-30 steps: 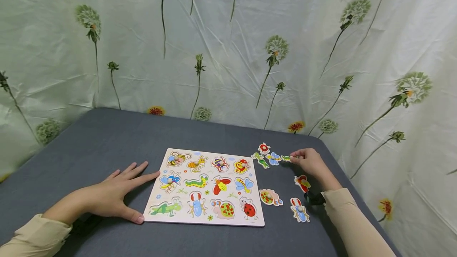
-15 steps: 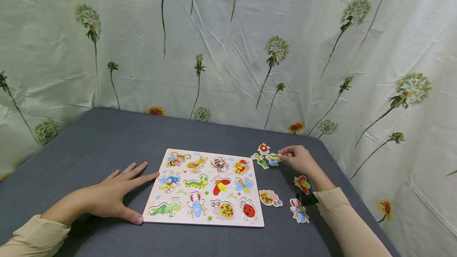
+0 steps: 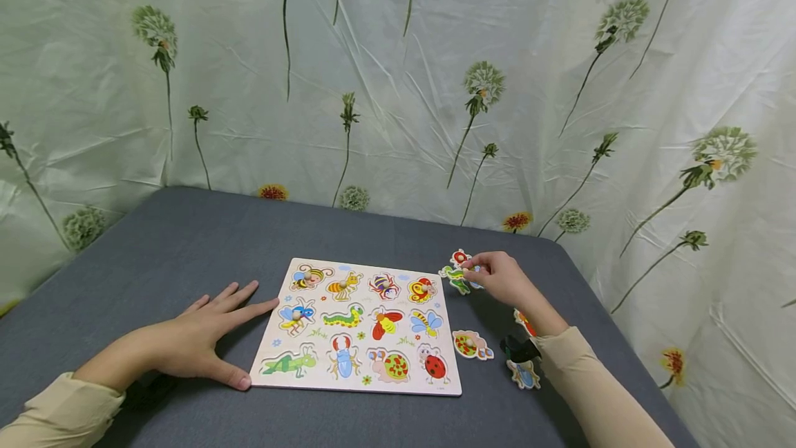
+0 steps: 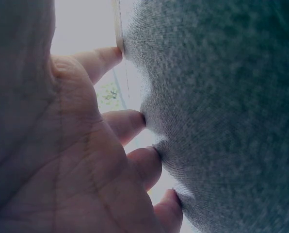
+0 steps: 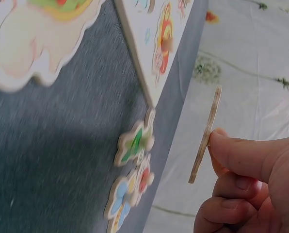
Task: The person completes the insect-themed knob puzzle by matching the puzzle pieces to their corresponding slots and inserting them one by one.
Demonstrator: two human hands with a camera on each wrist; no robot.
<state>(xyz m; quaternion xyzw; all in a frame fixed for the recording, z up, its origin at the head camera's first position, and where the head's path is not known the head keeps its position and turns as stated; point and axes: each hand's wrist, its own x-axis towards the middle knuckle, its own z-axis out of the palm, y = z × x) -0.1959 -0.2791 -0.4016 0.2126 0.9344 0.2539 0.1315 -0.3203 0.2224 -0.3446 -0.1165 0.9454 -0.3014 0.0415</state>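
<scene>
A wooden peg puzzle board (image 3: 392,344) printed with insects lies on the table. My left hand (image 3: 180,341) rests beside it, fingers spread, index finger and thumb touching its left edge. Between thumb and fingers my right hand (image 3: 502,278) pinches a green caterpillar puzzle piece (image 3: 453,272), raised above the board's far right corner. That caterpillar piece appears edge-on in the right wrist view (image 5: 205,133). Beneath it lie a grasshopper piece (image 5: 132,144), a dragonfly piece (image 5: 116,199) and a ladybug piece (image 3: 460,257). Knobbed pieces, including a spider (image 3: 383,287), sit in the board's upper recesses.
A snail piece (image 3: 466,344) lies just right of the board. Farther right are a stag beetle piece (image 3: 524,375) and a red-winged insect piece (image 3: 524,322), both partly covered by the right forearm and a dark wrist device. A floral curtain (image 3: 398,88) hangs behind the grey table (image 3: 205,240).
My right hand has moved left with the caterpillar piece, from the right of the loose pieces to over them, towards the board. My left hand has stayed in place.
</scene>
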